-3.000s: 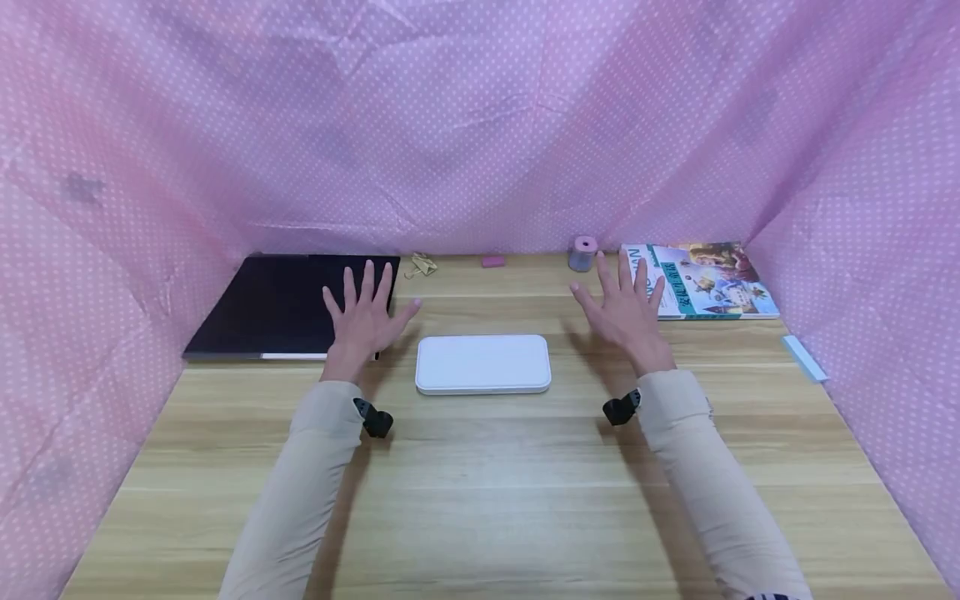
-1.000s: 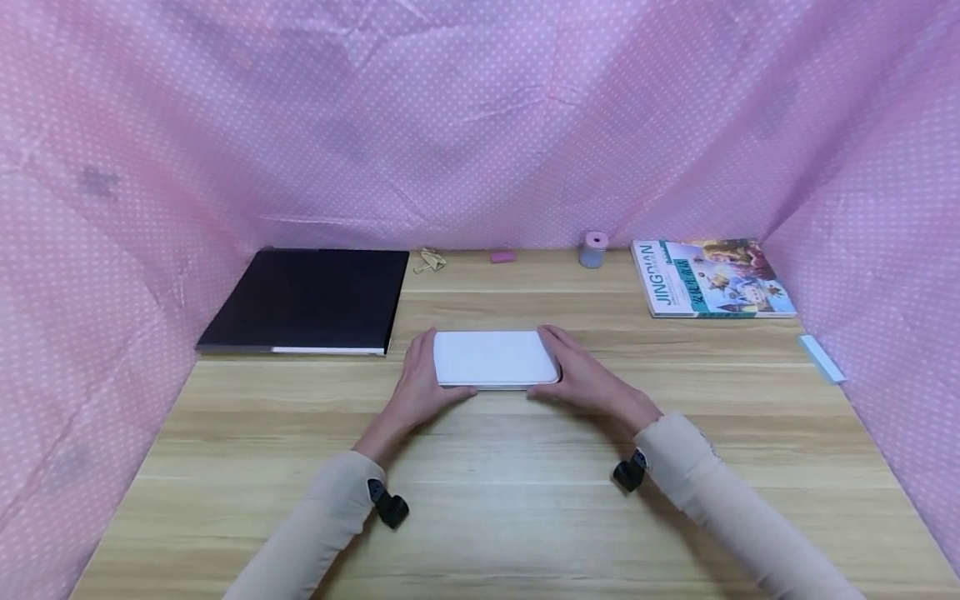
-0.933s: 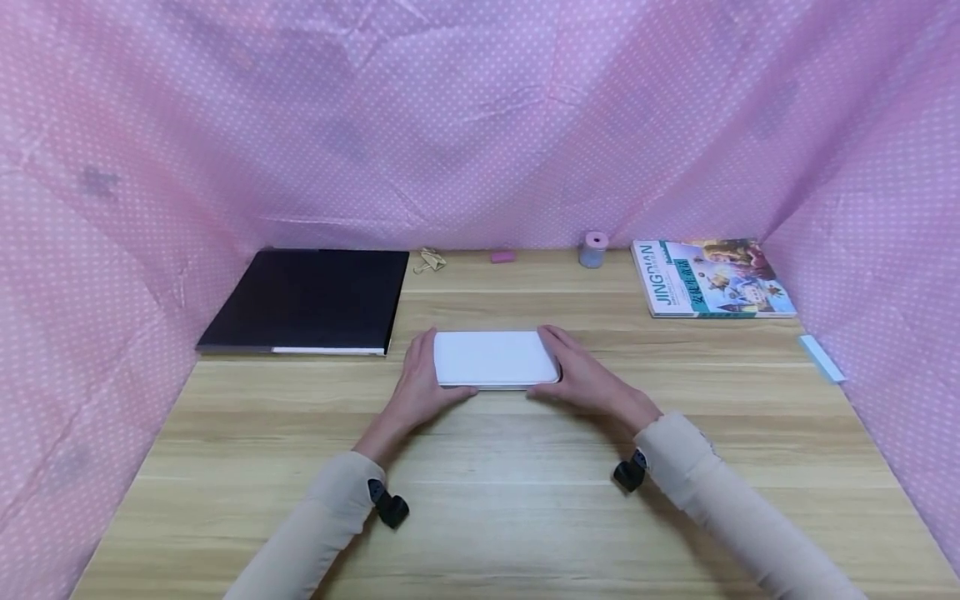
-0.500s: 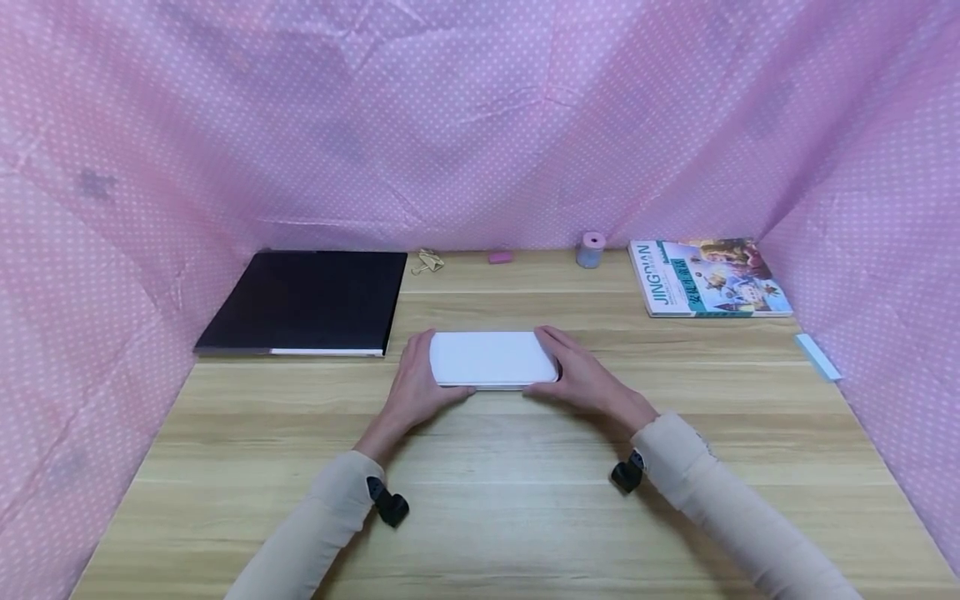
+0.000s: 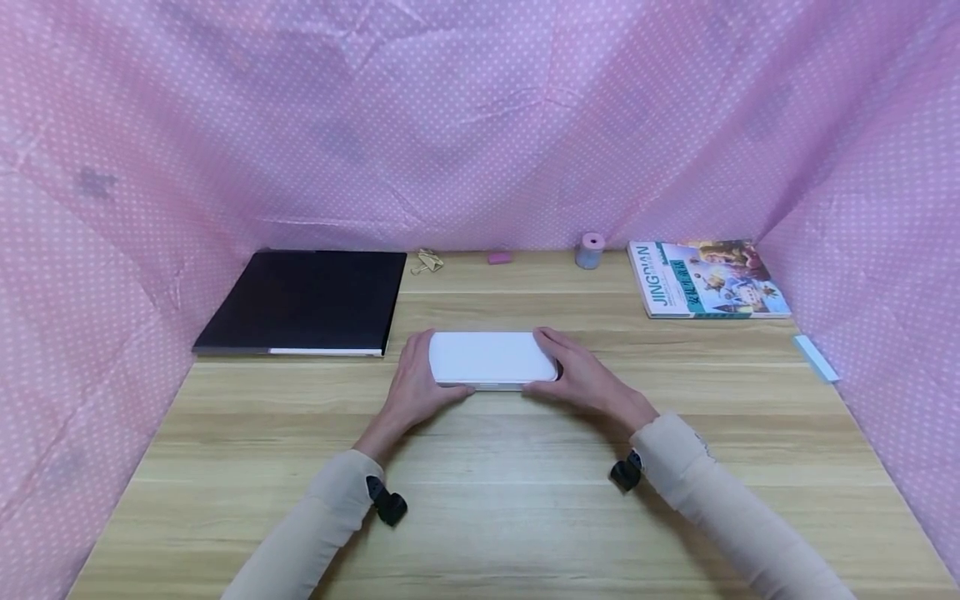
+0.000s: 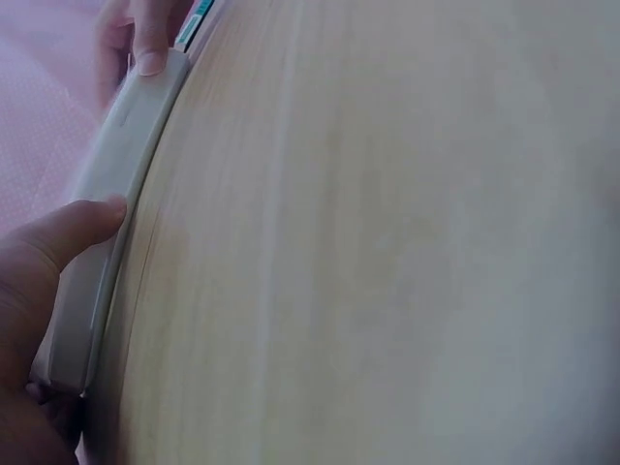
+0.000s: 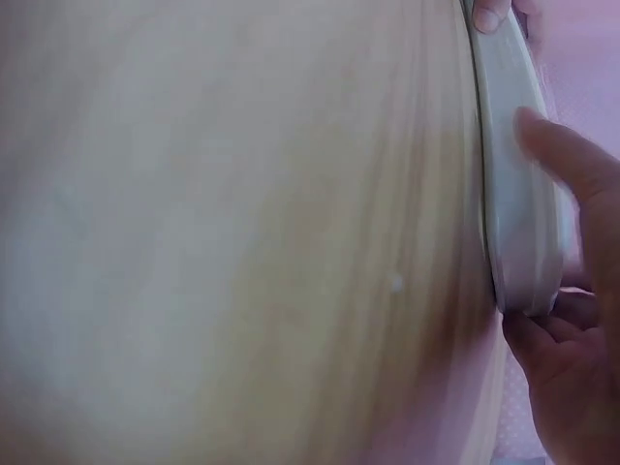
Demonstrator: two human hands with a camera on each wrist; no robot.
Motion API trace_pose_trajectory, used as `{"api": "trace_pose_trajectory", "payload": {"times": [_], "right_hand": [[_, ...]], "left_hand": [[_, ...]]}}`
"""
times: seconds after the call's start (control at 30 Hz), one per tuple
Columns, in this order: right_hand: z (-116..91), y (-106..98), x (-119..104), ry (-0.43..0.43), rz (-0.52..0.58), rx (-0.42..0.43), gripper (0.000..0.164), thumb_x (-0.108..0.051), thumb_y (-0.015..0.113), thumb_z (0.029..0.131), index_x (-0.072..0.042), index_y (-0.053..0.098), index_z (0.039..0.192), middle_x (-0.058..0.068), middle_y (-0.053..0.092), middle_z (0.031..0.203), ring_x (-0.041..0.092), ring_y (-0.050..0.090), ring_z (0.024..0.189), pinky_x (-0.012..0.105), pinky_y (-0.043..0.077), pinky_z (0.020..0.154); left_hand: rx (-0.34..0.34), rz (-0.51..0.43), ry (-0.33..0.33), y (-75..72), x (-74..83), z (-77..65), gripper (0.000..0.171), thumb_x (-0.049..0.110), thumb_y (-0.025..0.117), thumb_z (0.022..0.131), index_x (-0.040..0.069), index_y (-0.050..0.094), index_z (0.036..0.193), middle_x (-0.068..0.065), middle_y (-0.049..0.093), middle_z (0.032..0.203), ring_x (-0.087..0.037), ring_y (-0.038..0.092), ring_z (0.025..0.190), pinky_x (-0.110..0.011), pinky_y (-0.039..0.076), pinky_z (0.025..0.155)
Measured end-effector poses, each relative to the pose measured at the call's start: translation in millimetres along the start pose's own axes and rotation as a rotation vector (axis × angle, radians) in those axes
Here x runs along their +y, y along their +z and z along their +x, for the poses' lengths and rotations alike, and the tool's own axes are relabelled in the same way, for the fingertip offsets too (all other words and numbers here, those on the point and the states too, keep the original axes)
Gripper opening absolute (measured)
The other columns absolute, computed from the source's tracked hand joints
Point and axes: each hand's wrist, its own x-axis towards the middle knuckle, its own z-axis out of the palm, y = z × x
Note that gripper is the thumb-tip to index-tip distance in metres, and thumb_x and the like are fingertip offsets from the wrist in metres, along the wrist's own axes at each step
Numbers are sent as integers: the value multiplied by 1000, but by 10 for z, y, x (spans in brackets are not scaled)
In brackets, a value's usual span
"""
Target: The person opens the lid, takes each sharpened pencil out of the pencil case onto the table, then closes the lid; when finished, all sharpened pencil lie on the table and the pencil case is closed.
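Observation:
A white, flat case with rounded corners [image 5: 491,357] lies at the middle of the wooden table in the head view. My left hand [image 5: 416,379] grips its left end, thumb along the front side and fingers round the far corner. At the other end, my right hand [image 5: 581,373] holds it the same way. In the left wrist view the left thumb [image 6: 92,223] presses on the case's side [image 6: 116,145]. The right wrist view shows the right thumb [image 7: 562,150] against that side [image 7: 518,213], with other fingers curled under the end.
A black folder [image 5: 307,300] lies at the back left. Along the far edge sit gold binder clips [image 5: 428,261], a small pink block [image 5: 498,258] and a pink-topped cylinder [image 5: 589,250]. A picture book [image 5: 708,279] and a light-blue strip [image 5: 816,358] are on the right. A pink dotted curtain [image 5: 480,125] surrounds the table.
Three seconds ago both hands were spread open on either side of the case; since then they have come in and gripped its ends. Over the last second the hands have barely moved.

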Motion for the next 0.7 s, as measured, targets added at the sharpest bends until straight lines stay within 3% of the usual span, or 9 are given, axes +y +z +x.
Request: {"api": "trace_pose_trajectory", "payload": {"times": [0.43,0.57,0.7], "right_hand": [[23,-51,7,18,25,-15,93,-65,60,74,-12,29,145,9,27,149,25,27,135,42,25,108],[9,-55,28,31,54,-26,92,-65,60,74,-15,29,146,6,26,150,24,25,135,43,23,108],[-1,-68,65,54,104,-38,91,-65,60,75,-18,27,146,3,25,150,22,24,136,44,22,108]], "left_hand": [[-31,-24,-42,-13,-27,-12,117,56,83,52,4,27,141,-11,38,132,-26,37,120,-39,32,103],[-97,-44,-15,-56,-73,-11,115,55,81,57,5,23,142,-11,35,134,-25,34,122,-41,30,103],[-196,-121,13,-141,-144,21,105,43,80,67,8,18,144,-8,30,137,-21,30,124,-41,27,105]]}}
